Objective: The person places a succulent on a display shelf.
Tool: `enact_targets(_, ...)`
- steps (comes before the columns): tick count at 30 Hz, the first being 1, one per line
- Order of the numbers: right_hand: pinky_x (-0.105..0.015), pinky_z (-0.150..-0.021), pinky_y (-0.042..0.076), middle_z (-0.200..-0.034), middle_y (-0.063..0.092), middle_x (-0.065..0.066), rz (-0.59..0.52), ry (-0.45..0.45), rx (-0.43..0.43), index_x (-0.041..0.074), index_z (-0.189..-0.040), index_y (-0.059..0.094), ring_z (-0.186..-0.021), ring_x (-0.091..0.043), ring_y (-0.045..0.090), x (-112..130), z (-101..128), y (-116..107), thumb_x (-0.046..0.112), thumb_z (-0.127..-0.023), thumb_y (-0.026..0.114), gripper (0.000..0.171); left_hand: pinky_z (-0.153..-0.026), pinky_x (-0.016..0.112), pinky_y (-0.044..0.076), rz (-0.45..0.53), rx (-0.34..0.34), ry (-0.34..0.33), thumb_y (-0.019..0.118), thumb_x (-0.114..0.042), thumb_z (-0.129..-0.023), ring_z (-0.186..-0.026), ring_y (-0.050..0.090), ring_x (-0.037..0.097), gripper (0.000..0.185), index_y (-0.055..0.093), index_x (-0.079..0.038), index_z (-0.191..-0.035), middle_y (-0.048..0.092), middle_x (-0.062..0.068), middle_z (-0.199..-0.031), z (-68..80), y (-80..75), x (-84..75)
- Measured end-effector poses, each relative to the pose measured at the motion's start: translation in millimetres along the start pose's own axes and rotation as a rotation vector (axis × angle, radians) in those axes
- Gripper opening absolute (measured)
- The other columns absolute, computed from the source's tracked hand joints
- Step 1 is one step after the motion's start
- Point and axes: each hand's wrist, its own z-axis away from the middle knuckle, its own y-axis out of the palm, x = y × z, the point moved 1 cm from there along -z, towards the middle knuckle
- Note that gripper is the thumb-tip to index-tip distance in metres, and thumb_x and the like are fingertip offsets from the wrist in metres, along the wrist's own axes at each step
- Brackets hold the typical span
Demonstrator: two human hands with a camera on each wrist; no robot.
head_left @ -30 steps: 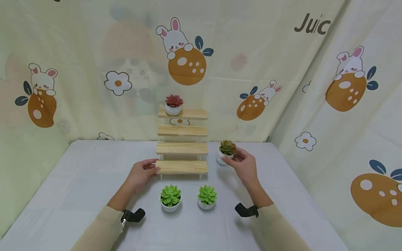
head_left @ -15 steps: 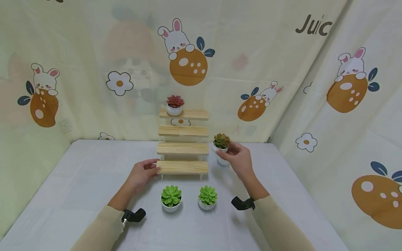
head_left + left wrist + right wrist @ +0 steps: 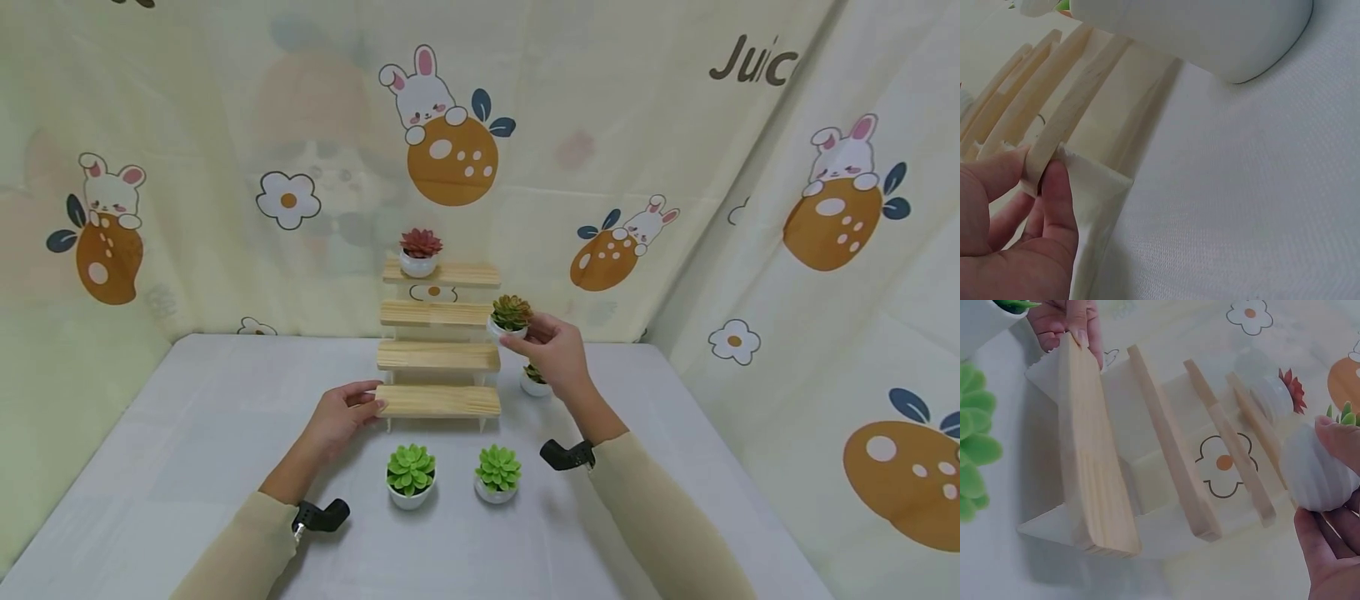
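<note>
A tiered wooden shelf stand (image 3: 438,402) stands at the back of the table. My left hand (image 3: 336,418) pinches the left end of its lowest board; the left wrist view shows thumb and fingers on that board (image 3: 1075,103). My right hand (image 3: 558,354) holds a white potted succulent with brownish-green leaves (image 3: 512,312), raised off the table beside the stand's right side. In the right wrist view its ribbed white pot (image 3: 1319,469) sits between thumb and fingers. A red succulent in a white pot (image 3: 418,254) stands on the left of the top board.
Two bright green succulents, a left one (image 3: 410,473) and a right one (image 3: 497,471), stand on the white tablecloth (image 3: 247,400) before the stand. Another small potted plant (image 3: 535,382) is partly hidden behind my right hand. A printed curtain (image 3: 337,108) hangs close behind.
My right hand has lifted the brownish-green succulent up and leftward toward the stand, uncovering another small pot behind it. My left hand stays on the lowest board.
</note>
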Motion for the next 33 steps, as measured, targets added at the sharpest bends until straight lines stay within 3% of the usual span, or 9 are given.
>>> enact_targets(2, -0.02, -0.06, 0.046, -0.087, 0.065, -0.001, 0.003, -0.005, 0.004, 0.014, -0.122, 0.074, -0.076, -0.015, 0.051, 3, -5, 2, 0.035, -0.078, 0.09, 0.051, -0.08, 0.025, 0.062, 0.005, -0.001, 0.0, 0.067, -0.003, -0.097, -0.088, 0.066, 0.009, 0.049, 0.053, 0.007, -0.143, 0.066, 0.014, -0.114, -0.2, -0.3, 0.3)
enact_targets(10, -0.024, -0.078, 0.059, -0.115, 0.074, -0.006, 0.031, 0.006, 0.014, 0.016, -0.126, 0.072, -0.097, -0.019, 0.066, 9, -27, 7, 0.043, -0.078, 0.089, 0.057, -0.078, 0.023, 0.061, -0.006, -0.011, 0.002, 0.067, -0.001, -0.097, -0.085, 0.066, 0.008, 0.048, 0.053, 0.008, -0.142, 0.066, 0.015, -0.113, -1.1, -0.6, -0.8)
enact_targets(14, -0.032, -0.085, 0.06, -0.114, 0.074, -0.007, 0.071, -0.01, 0.025, 0.017, -0.126, 0.072, -0.099, -0.021, 0.067, 15, -35, 10, 0.047, -0.078, 0.088, 0.059, -0.078, 0.024, 0.062, -0.011, -0.015, 0.003, 0.067, -0.002, -0.097, -0.085, 0.066, 0.009, 0.048, 0.053, 0.008, -0.142, 0.066, 0.017, -0.116, 0.1, 0.1, -0.4)
enact_targets(24, -0.025, -0.085, 0.059, -0.118, 0.074, -0.01, 0.02, -0.025, 0.014, 0.013, -0.127, 0.072, -0.104, -0.018, 0.069, 27, -59, 22, 0.037, -0.079, 0.089, 0.056, -0.081, 0.026, 0.062, -0.025, -0.025, 0.001, 0.066, -0.003, -0.097, -0.088, 0.066, 0.011, 0.048, 0.054, 0.007, -0.142, 0.064, 0.017, -0.116, 1.1, 2.2, -2.2)
enact_targets(33, -0.034, -0.093, 0.06, -0.118, 0.075, -0.013, 0.072, -0.08, -0.021, 0.009, -0.127, 0.071, -0.106, -0.023, 0.071, 35, -77, 30, 0.033, -0.081, 0.088, 0.055, -0.082, 0.028, 0.062, -0.037, -0.024, -0.012, 0.068, -0.004, -0.097, -0.09, 0.067, 0.012, 0.048, 0.055, 0.005, -0.143, 0.063, 0.018, -0.118, -0.4, 1.2, 0.3)
